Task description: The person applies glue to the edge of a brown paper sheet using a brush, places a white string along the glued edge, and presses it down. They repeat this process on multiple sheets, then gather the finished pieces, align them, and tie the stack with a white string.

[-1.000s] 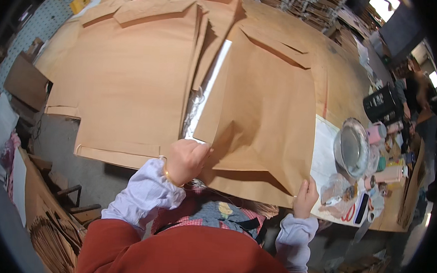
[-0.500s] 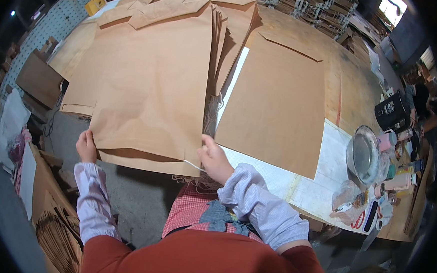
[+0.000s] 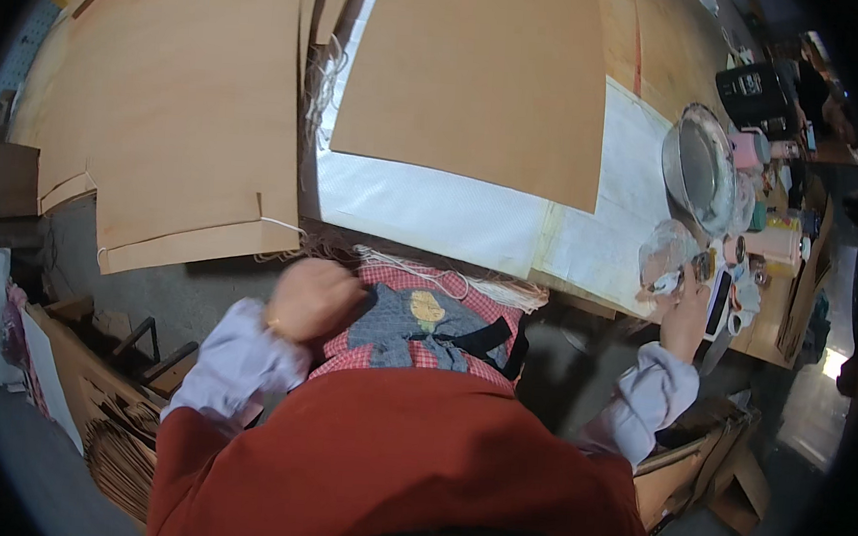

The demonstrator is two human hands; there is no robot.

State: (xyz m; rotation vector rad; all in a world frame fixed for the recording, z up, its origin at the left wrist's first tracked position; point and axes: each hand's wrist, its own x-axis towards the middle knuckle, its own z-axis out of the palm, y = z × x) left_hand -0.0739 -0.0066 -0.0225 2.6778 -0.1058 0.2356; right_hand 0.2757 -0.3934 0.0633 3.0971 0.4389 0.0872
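Note:
My left hand [image 3: 317, 300] is over my lap at the table's front edge, close to loose white strings [image 3: 419, 267]. It is blurred, its back towards me and its fingers turned out of sight. Beside it, the top brown paper bag [image 3: 182, 135] of a stack lies with its near edge over the table's edge; a short white string [image 3: 282, 225] pokes out near the corner. My right hand [image 3: 684, 323] reaches to the table's right front edge, beside a dark phone [image 3: 719, 303] and a crumpled clear plastic bag [image 3: 664, 253]. What its fingertips touch is unclear.
A flat brown paper sheet [image 3: 479, 84] rests on white sheeting [image 3: 433, 204] at the middle. On the right stand a metal basin [image 3: 695, 171], a pink mug [image 3: 749, 148], a pink bottle [image 3: 779, 242] and a black container [image 3: 759, 97]. Cardboard pieces [image 3: 118, 455] stand upright at lower left.
Both hands have let go of the brown bag. My right hand has swung right to the phone; my left has moved right, over my lap. The view has shifted, and the bag's near flap looks flatter.

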